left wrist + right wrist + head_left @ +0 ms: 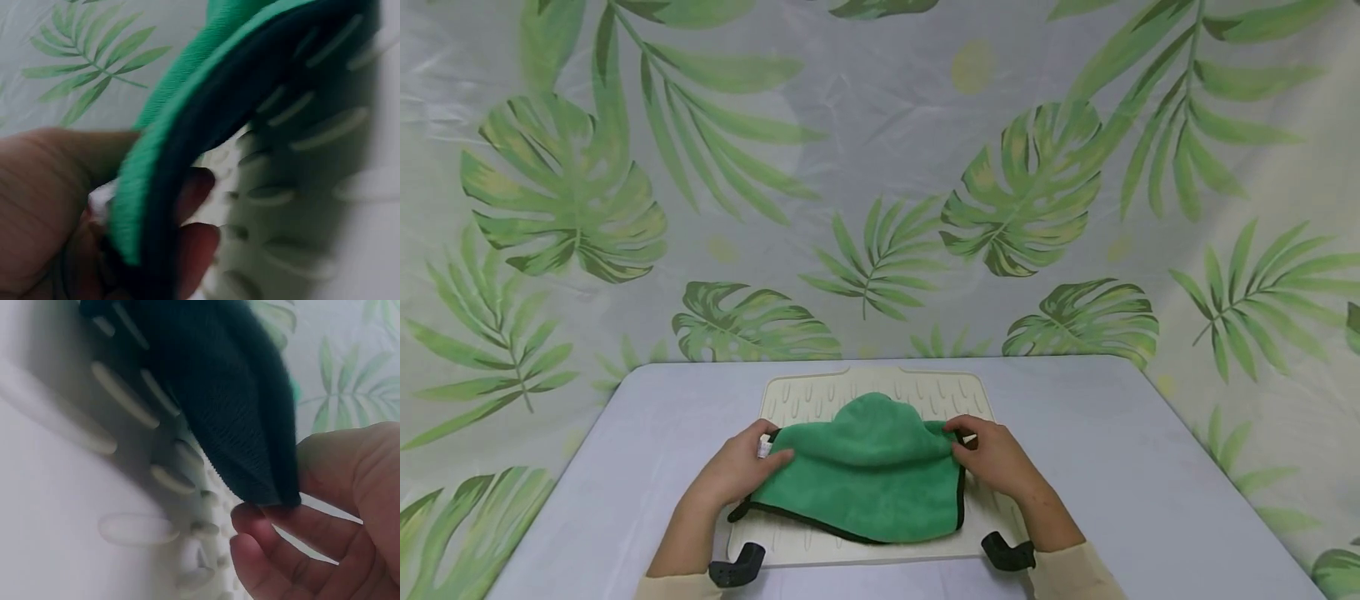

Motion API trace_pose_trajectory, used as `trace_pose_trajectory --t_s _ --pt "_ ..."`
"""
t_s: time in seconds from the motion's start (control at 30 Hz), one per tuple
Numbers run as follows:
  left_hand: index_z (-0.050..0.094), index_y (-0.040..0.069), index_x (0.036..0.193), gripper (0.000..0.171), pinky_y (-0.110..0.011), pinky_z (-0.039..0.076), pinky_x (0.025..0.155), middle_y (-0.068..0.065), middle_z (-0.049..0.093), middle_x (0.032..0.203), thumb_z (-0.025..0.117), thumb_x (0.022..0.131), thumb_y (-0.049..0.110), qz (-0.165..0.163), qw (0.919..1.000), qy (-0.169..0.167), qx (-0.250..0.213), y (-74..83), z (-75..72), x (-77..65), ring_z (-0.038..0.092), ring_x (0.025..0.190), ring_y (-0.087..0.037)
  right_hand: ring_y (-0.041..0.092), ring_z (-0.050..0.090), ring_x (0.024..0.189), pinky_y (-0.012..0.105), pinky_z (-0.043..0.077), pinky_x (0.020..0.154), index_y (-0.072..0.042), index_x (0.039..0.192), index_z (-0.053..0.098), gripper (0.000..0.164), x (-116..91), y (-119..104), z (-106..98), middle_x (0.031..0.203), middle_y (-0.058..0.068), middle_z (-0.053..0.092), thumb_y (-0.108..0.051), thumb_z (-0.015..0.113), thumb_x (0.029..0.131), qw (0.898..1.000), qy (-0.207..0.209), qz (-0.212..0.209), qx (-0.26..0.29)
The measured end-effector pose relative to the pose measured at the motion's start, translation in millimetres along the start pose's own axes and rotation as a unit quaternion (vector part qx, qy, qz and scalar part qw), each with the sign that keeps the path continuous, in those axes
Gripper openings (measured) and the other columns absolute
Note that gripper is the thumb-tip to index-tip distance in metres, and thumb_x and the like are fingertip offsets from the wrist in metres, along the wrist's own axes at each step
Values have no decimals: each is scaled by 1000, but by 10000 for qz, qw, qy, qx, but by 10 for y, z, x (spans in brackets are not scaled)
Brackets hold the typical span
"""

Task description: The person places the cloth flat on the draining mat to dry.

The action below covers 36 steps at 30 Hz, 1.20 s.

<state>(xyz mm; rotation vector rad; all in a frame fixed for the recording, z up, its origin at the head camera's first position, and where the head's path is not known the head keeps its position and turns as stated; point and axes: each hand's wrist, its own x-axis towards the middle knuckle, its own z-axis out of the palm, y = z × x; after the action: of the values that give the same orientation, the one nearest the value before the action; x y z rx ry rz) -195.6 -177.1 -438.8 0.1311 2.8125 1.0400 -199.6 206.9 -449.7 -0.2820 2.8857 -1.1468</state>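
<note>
A green towel (865,492) with black edging stretches between the two hands over a cream mat (808,396) with raised oval ridges. My left hand (737,467) pinches the towel's left side, thumb on the green face and fingertips behind it, as the left wrist view shows. At the opposite side my right hand (996,458) pinches the towel's upper right corner between thumb and fingers. In the right wrist view the towel's underside (225,406) looks dark and hangs off the mat near that hand. A small white tag (765,446) shows beside the left fingers.
The mat lies on a white table (1120,467) with rounded far corners. Behind the table hangs a leaf-patterned sheet (880,167). A black wrist device (737,565) sits at the left wrist, and another black device (1007,552) at the right.
</note>
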Motion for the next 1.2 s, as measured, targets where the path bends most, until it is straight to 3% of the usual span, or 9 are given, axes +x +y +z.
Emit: trace_pose_trajectory --t_s 0.17,0.3,0.47,0.57,0.7,0.8,0.93,1.07,1.2 --pt "61 8 129 51 -55 52 93 -18 69 123 61 100 50 -98 9997 -222 -62 0 -30 -29 65 113 -32 19 69 78 32 53 63 -13 145 55 55 -26 -30 -49 111 12 70 -14 72 93 9972 -685 208 193" --pt "66 9 121 44 -47 54 80 -13 71 110 52 105 47 -75 9999 -89 -19 15 7 -10 66 99 -27 16 63 66 32 51 62 -15 151 46 67 -47 -33 -91 98 8 68 -15 73 91 9919 -1252 152 171" --pt "62 10 87 26 -30 41 50 -4 53 64 56 105 27 -218 9993 -231 -194 14 29 -30 51 51 -15 15 59 60 31 49 57 -17 148 49 62 -52 -24 -108 95 8 66 -4 66 89 9945 -1035 35 143" --pt "56 10 75 29 -27 40 43 -2 47 54 60 102 20 -280 9986 -418 -168 -1 27 -57 48 39 -13 16 58 61 30 47 55 -15 146 51 61 -46 -14 -97 98 10 67 0 64 89 9964 -834 83 110" --pt "58 10 78 29 -28 41 51 -2 53 62 62 101 27 -176 9991 -349 -176 -10 53 -34 52 52 -15 18 66 79 32 53 61 -13 140 57 49 -26 -4 -51 108 12 69 -3 63 93 9986 -520 75 81" --pt "67 11 89 34 -30 42 60 -2 60 75 58 103 40 -186 9990 59 -399 -17 113 27 54 67 -15 20 70 94 34 58 71 -14 124 66 27 -2 5 14 113 8 70 -10 65 97 9998 -165 -5 121" --pt "69 9 99 37 -30 45 60 -4 66 79 57 104 43 -445 9938 504 -884 -29 206 99 56 69 -15 17 71 94 32 57 77 -16 102 69 5 23 3 106 107 -1 71 -16 70 97 9998 185 -96 32" --pt "65 6 106 22 -30 48 59 -6 71 85 63 102 28 -331 9906 504 -1224 -16 250 119 61 70 -15 14 67 89 30 54 74 -15 100 70 9 20 -30 152 107 1 70 -7 69 96 9994 309 -124 -76" --pt "68 8 116 17 -34 54 73 -8 74 101 63 100 12 69 9902 343 -1351 2 266 115 69 91 -19 13 64 87 31 52 70 -15 111 73 24 9 -55 154 119 7 70 1 64 95 9996 226 -69 -163"
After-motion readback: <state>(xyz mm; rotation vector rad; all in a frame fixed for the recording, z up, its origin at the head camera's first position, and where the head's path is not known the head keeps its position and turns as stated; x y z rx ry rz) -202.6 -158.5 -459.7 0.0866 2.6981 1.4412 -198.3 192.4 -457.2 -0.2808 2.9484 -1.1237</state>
